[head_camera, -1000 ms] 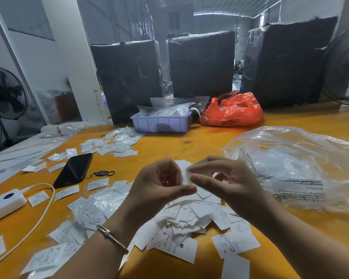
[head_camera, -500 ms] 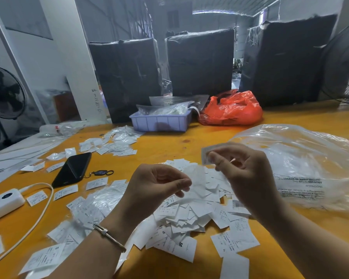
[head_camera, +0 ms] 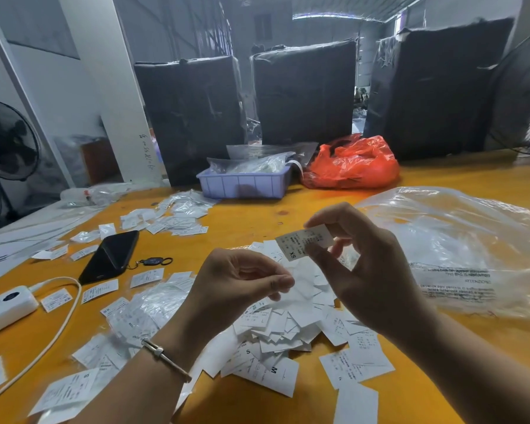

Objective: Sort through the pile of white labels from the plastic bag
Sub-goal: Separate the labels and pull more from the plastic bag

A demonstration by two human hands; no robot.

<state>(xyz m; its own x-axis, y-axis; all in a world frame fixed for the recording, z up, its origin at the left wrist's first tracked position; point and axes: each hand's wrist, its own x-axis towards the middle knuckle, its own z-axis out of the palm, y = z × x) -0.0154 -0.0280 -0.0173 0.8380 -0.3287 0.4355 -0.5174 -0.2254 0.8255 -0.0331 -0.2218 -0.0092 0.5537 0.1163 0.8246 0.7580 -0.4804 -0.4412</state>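
Observation:
A pile of white labels (head_camera: pixel 276 327) lies on the yellow table (head_camera: pixel 257 215) in front of me. My right hand (head_camera: pixel 367 270) is raised above the pile and pinches a single label marked XS (head_camera: pixel 303 243) between thumb and fingers, printed side toward me. My left hand (head_camera: pixel 236 283) hovers just left of it, fingers curled, thumb and forefinger pinching a blurred white label (head_camera: pixel 302 290). The large clear plastic bag (head_camera: pixel 471 240) lies crumpled to the right of the pile.
Smaller groups of labels (head_camera: pixel 172 217) are spread over the left half of the table, around a black phone (head_camera: pixel 110 255), a key fob (head_camera: pixel 153 261) and a white power bank (head_camera: pixel 3 307) with cable. A blue tray (head_camera: pixel 245 186) and a red bag (head_camera: pixel 352 163) sit at the back.
My hands were together over the pile; my right hand has pulled away, lifted and turned the XS label toward me. My left hand stayed low over the pile.

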